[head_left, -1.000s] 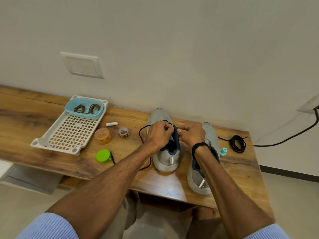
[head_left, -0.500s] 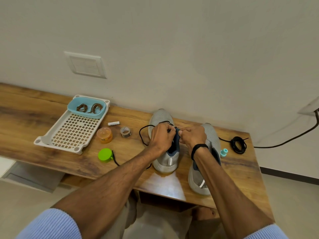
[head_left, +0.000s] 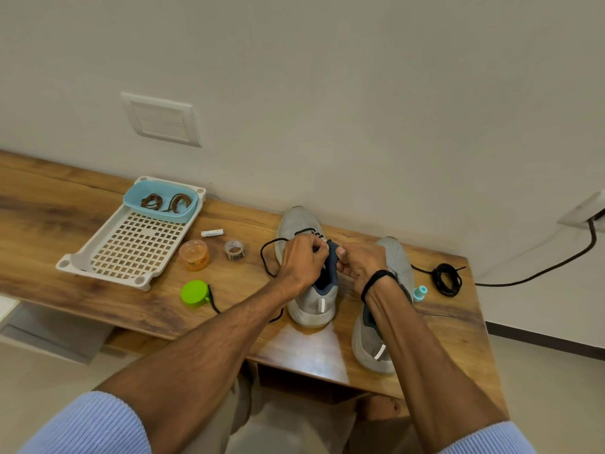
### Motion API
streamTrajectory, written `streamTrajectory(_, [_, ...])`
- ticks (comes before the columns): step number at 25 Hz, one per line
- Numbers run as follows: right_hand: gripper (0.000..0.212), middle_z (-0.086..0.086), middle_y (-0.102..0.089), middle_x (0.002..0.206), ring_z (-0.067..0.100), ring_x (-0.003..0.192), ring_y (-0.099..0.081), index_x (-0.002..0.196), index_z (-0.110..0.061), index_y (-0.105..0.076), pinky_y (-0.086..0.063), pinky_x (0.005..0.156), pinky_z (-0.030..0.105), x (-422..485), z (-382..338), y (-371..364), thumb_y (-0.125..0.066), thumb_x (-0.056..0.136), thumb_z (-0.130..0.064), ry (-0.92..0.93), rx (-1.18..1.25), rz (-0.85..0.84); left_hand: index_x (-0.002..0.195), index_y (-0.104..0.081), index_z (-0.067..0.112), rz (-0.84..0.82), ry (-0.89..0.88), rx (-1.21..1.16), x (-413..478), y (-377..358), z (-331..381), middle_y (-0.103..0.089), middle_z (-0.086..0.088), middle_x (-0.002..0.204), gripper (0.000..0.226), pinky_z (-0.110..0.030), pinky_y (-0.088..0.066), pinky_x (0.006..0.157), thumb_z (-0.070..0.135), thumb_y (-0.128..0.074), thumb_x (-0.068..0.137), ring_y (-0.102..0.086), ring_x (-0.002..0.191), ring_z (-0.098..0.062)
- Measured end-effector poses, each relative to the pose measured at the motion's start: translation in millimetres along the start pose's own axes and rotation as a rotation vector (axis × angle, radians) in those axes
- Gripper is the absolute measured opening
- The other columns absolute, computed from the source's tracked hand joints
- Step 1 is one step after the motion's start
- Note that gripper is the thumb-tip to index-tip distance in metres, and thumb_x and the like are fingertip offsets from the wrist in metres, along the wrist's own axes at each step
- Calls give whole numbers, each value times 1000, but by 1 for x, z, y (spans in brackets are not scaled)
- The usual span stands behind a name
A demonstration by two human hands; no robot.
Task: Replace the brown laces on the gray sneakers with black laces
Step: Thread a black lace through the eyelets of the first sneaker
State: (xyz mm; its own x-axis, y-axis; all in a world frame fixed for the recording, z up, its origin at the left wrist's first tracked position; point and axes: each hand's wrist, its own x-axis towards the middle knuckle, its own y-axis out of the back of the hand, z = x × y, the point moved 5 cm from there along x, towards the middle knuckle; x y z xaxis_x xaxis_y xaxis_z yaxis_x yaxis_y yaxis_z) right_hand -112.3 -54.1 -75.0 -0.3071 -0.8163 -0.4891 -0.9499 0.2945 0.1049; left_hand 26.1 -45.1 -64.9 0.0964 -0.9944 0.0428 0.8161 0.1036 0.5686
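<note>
Bench [head_left: 82,208], wood, against the wall.

Containers:
- White perforated tray [head_left: 100,235] at the left. It holds one blue tub [head_left: 163,217] at its far end; the rest of the grid floor is bare.
- The blue tub holds the brown laces [head_left: 167,202] in two loose coils.
- Orange jar [head_left: 194,254] stands just beside the tray, lid on, contents not legible.
- Green round case [head_left: 194,292] lies nearer the edge, closed, with a black lace end beside it.

Task items:
- Gray sneaker [head_left: 299,221] stands mid-bench, toe to the wall.
- Second sneaker [head_left: 397,257] is beside it on the right and shows no lace.
- Black lace [head_left: 266,257] crosses the first sneaker's upper eyelets and loops out onto the bench.
- A spare black lace coil [head_left: 447,279] lies near the right end.

Hands:
- Left hand [head_left: 302,262]: fingers curled, pinching the black lace at the eyelets.
- Right hand [head_left: 360,262]: fingers curled, thumb and fingertips pinching at the sneaker's navy tongue. Whether lace is between them cannot be told.
</note>
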Motion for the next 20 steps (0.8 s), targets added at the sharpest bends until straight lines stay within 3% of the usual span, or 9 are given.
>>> streamTrajectory(2, [13,8,-61,73,13,60,-58,76,-2,-67,-56,55,23,-1,0,-2,-65,84,7,28,-24,-19,78,-71,5,0,5,7,1,-2,-1,-69,-4,75,19,-23,-48,56,11,-60,92,-61,66,-13])
streamTrajectory(4, [10,5,-68,75,13,63,-63,76,-3,-73,-60,62,28,-6,-3,-1,-68,83,2,100,-134,15,73,-69,7,0,-18,48,2,-4,1,-67,-2,71,21,-27,-43,56,10,-59,92,-59,64,-13])
streamTrajectory(6, [12,2,-73,72,18,68,-69,79,-15,-79,-60,69,34,-14,-14,-2,-71,81,-6,288,-393,59,72,-69,8,5,-71,95,2,-4,5,-67,-3,72,23,-31,-47,61,10,-58,92,-60,65,-14])
streamTrajectory(8, [12,5,-74,76,22,73,-68,82,-15,-79,-55,65,30,-27,-26,-3,-69,82,-8,446,-620,110,78,-73,9,-8,-124,166,1,-4,9,-71,-4,79,21,-38,-52,71,13,-59,93,-64,74,-17])
streamTrajectory(12, [11,7,-70,72,22,68,-63,70,-8,-71,-45,53,24,-26,-30,1,-71,80,-12,407,-659,183,96,-74,12,50,-85,194,5,8,8,-73,-5,93,13,-40,-57,76,19,-65,91,-69,85,-19])
streamTrajectory(17, [18,10,-58,58,15,53,-48,59,-4,-63,-35,43,20,-22,-27,1,-69,77,-6,393,-659,167,89,-74,13,1,-83,283,3,4,11,-71,-4,92,13,-43,-56,72,20,-63,91,-68,83,-19])
streamTrajectory(20, [16,13,-61,58,15,52,-48,60,0,-65,-38,46,21,-18,-25,3,-68,75,-5,393,-659,172,94,-73,18,-6,-89,343,2,3,12,-69,-3,99,17,-43,-54,76,27,-59,94,-66,90,-22])
